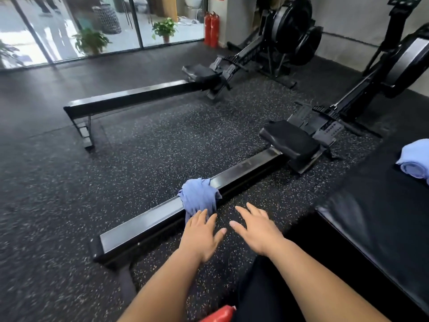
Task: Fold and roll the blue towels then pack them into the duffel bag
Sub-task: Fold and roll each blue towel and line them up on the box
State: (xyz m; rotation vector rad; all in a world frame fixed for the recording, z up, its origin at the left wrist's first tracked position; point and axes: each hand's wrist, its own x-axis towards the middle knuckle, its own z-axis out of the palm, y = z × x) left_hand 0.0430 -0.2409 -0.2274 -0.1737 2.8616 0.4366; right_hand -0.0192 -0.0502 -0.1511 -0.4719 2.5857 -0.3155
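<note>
At frame edge, rolled towel (415, 161) cropped

The right edge crops the rolled towel (415, 162), and a red object (219, 314), perhaps a bag, is cut off below.

Crumpled blue towel (199, 198) draped over a rail; rolled towel (415, 161) (far right) lies apart

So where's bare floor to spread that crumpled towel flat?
Widest bare floor lies between the two rower rails. Narrower strip under the hands, between near rail and black bench. The crumpled towel drapes the near rail; a rolled towel occupies the bench.
</note>
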